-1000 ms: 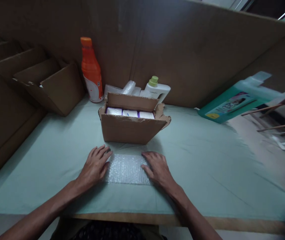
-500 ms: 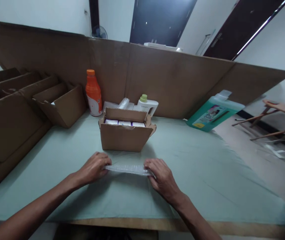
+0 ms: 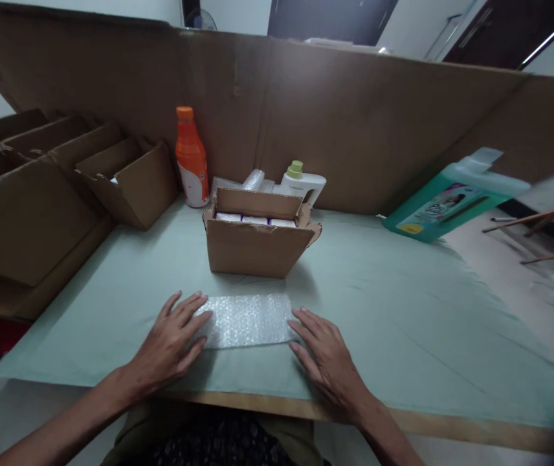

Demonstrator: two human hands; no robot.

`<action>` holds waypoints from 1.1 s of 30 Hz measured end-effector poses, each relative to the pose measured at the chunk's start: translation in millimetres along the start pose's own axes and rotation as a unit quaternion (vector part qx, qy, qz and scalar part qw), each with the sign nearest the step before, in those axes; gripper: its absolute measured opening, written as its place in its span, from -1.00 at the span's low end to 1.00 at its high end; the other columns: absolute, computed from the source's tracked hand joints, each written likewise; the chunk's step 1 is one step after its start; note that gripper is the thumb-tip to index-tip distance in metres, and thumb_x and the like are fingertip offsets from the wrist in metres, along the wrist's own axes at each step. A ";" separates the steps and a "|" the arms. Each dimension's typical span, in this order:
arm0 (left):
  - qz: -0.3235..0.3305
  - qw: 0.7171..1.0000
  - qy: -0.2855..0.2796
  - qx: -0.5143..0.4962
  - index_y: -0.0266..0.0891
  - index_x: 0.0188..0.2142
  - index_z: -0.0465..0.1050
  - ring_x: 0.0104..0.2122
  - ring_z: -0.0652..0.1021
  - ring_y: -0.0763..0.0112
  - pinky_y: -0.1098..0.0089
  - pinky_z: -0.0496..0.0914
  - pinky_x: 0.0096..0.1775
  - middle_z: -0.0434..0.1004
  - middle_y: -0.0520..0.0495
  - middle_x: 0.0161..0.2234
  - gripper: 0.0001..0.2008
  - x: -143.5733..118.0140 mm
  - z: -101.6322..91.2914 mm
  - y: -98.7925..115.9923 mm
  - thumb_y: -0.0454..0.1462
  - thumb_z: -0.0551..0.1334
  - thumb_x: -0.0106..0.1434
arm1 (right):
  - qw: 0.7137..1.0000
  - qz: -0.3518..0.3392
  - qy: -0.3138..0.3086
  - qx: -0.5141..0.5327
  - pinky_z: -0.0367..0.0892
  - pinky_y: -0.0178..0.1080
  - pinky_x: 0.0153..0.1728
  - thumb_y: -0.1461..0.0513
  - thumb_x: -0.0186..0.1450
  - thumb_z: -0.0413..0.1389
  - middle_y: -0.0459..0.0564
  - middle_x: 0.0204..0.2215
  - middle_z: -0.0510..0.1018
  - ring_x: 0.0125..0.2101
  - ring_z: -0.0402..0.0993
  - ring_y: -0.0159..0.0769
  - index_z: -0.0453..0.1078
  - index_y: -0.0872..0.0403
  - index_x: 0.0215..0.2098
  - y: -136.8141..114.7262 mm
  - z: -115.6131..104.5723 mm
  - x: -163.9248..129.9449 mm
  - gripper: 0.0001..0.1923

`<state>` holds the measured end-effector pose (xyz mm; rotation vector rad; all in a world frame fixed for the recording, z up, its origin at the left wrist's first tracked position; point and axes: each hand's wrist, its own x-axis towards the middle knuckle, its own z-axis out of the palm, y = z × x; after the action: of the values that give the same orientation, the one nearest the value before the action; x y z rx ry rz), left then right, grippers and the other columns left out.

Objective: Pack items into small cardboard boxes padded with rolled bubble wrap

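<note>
A folded piece of bubble wrap point(image 3: 248, 321) lies flat on the green-covered table point(image 3: 112, 349), close to its front edge. My left hand point(image 3: 173, 340) rests at the wrap's left end, fingers spread and touching it. At the right end is my right hand point(image 3: 325, 353), its fingers stretched out against the edge of the wrap. Just behind the wrap stands an open cardboard box point(image 3: 252, 249) with several white-and-purple packs point(image 3: 255, 221) inside; their lower parts are hidden by the box wall.
Behind the box are a white bottle with a green cap point(image 3: 301, 184) and an orange bottle point(image 3: 192, 158). A green jug point(image 3: 444, 200) leans at the right. Cardboard bins point(image 3: 29, 213) line the left side. A tall cardboard panel point(image 3: 354, 123) closes off the back.
The bubble wrap, held up edge-on between both hands before, now lies flat on the table. Both hands have loosened their grip and spread their fingers. The view has tilted downward.
</note>
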<state>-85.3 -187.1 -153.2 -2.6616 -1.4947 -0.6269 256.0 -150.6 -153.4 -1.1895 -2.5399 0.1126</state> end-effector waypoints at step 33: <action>-0.571 0.665 0.006 -0.481 -0.47 0.17 0.22 -0.60 0.42 0.42 0.43 0.28 -0.59 0.44 0.06 -0.55 -0.07 -5.3 -6.7 20.5 0.09 0.35 -0.06 | 0.968 0.247 0.021 -0.043 0.21 -0.07 -0.18 -0.03 0.38 0.08 0.19 -0.22 0.61 -0.18 0.49 0.04 0.45 0.15 -0.10 -0.1 35.8 31.0 -0.59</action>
<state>-73.0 -203.9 -145.4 -1.4728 -3.4956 -1.8560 225.6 -124.7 -178.9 -1.8165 -2.1755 0.0914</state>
